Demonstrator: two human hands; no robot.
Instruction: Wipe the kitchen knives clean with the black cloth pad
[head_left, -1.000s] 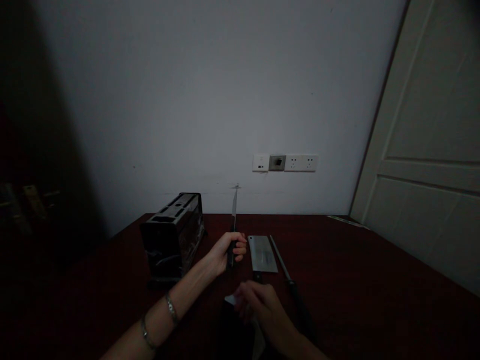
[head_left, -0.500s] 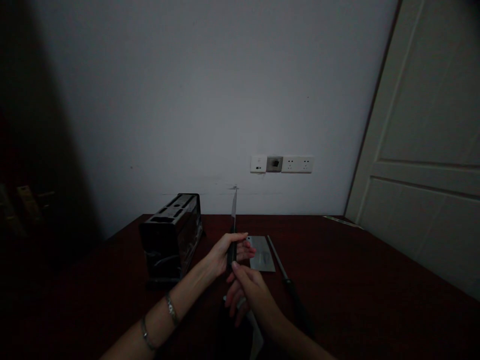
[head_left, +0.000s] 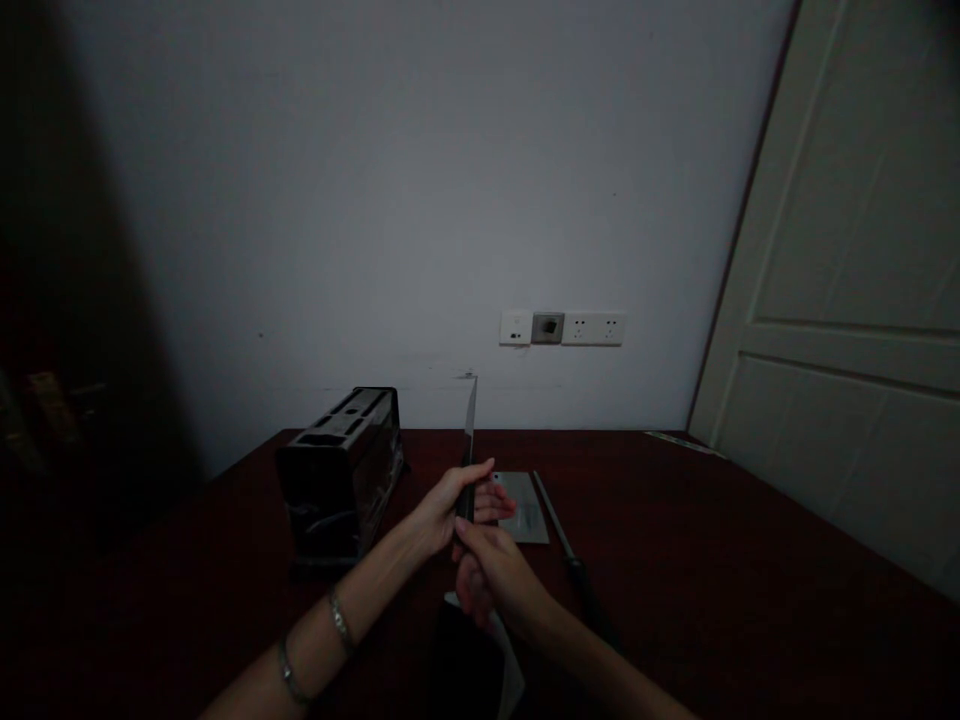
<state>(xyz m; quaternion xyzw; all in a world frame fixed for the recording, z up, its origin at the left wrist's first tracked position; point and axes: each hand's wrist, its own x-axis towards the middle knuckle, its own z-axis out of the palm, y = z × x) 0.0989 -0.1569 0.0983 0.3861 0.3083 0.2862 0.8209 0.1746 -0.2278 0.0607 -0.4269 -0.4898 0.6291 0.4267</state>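
Observation:
A knife point(head_left: 470, 415) points away from me, its thin blade upward and its dark handle across my left palm. My left hand point(head_left: 446, 500) supports the handle, thumb laid over it and fingers stretched to the right. At the handle's lower end, my right hand point(head_left: 506, 585) pinches it between thumb and fingers. A cleaver blade point(head_left: 531, 515) lies flat beyond the left fingers. To its right lies a sharpening steel point(head_left: 559, 525) with a black handle. Below my right hand is a dark object point(head_left: 469, 660) with a pale edge, too dim to name.
A black slotted knife block point(head_left: 341, 470) stands left of my hands on the dark red table point(head_left: 675, 560). Behind is a wall with sockets and a switch point(head_left: 561, 328). A pale panelled door point(head_left: 847, 380) is at the right, and a thin strip point(head_left: 682, 444) lies by it.
The blade's tip has tilted slightly to the right. My right hand has shifted a little along the handle's end, its fingers curling closer. Both hands stay on the knife.

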